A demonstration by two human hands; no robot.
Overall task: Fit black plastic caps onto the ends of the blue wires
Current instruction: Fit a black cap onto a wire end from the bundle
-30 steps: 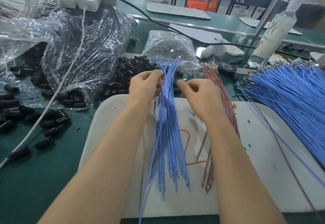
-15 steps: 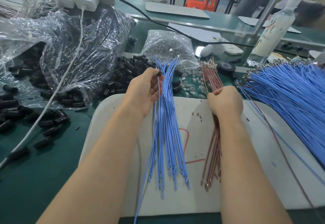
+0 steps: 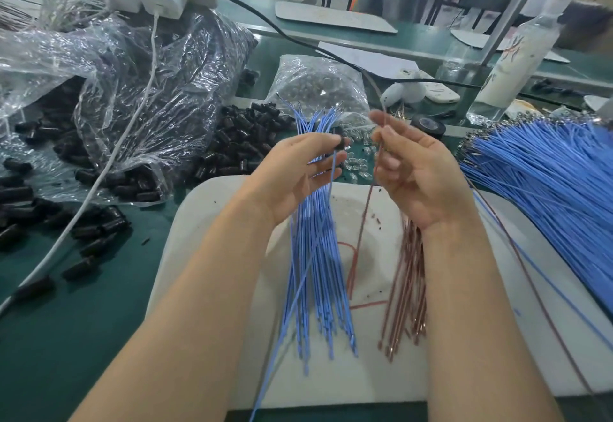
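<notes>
My left hand (image 3: 295, 173) is raised over the white board (image 3: 205, 222) and pinches a black cap (image 3: 340, 143) on one blue wire (image 3: 292, 315) that hangs down toward me. A bundle of blue wires (image 3: 318, 272) lies on the board beneath it. My right hand (image 3: 414, 176) is lifted beside the left and pinches a single brown wire (image 3: 361, 222) between thumb and fingers. The brown wire bundle (image 3: 408, 289) lies under the right wrist. Loose black caps (image 3: 238, 143) are heaped just beyond the board.
A large fan of blue wires (image 3: 547, 196) spreads at the right. Clear bags (image 3: 132, 90) of black caps fill the left, with a white cable (image 3: 109, 166) across them. A bag of small clear parts (image 3: 318, 86), a tape roll (image 3: 428, 124) and a bottle (image 3: 517, 56) stand behind.
Both hands rose off the board. The left hand now holds a capped blue wire up; the right hand left the brown bundle, lifting one brown wire toward the left hand.
</notes>
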